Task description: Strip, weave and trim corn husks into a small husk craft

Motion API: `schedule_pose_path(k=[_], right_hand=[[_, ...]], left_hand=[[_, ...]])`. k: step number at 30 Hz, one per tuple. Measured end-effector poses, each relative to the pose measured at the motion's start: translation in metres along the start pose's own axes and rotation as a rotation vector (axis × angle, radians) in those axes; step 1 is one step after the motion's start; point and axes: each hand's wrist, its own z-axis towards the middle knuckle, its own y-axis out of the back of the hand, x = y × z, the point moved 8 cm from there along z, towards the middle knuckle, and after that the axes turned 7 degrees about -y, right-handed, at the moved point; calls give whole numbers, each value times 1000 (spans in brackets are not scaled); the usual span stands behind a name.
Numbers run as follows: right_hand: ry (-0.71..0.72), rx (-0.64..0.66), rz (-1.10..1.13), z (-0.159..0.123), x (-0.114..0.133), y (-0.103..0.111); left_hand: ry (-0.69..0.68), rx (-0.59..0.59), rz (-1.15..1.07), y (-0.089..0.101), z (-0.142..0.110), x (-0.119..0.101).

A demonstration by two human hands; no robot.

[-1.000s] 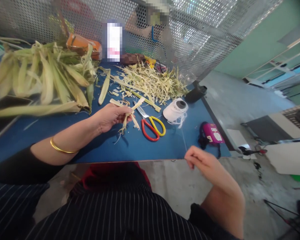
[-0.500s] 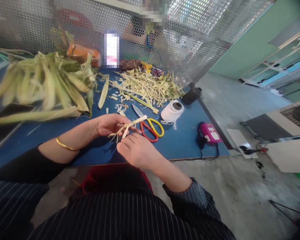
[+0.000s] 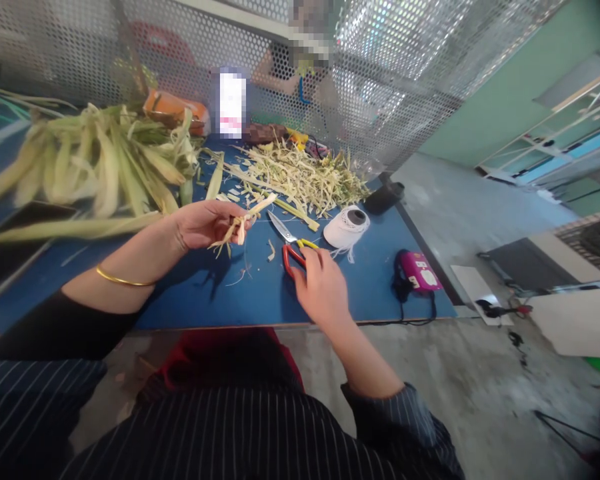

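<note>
My left hand [image 3: 207,223] is raised over the blue table and pinches a small knotted bundle of corn husk strips [image 3: 241,227]. Its loose ends hang down and one pale strip points up to the right. My right hand [image 3: 323,283] is on the scissors [image 3: 283,230], its fingers around the red and yellow handles. The scissors lie on the tabletop with their blades toward the far left. Part of the handles is hidden under my fingers. Just beyond them a cone of white thread [image 3: 347,227] lies on its side.
A heap of corn husks [image 3: 105,160] covers the table's left side, with shredded husk [image 3: 310,177] piled at the back. A black spool [image 3: 384,197] and a purple device [image 3: 420,271] with a cable lie right. Behind the perforated metal screen [image 3: 380,80] is another person.
My right hand has left the husk bundle and moved right onto the scissors' handles. My left hand, still holding the bundle, has moved slightly left and away from me.
</note>
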Motion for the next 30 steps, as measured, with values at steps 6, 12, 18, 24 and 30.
schedule_pose_path(k=[6, 12, 18, 24, 30], right_hand=[[-79, 381, -197, 17, -31, -19], [-319, 717, 267, 10, -57, -12], [-705, 825, 1073, -20, -82, -8], [-769, 752, 1364, -33, -83, -8], [-850, 611, 1388, -12, -80, -21]], left_hand=[[8, -58, 50, 12, 3, -6], [3, -90, 25, 18, 6, -6], [-10, -98, 47, 19, 6, -8], [-14, -75, 42, 20, 8, -6], [-5, -92, 42, 20, 8, -4]])
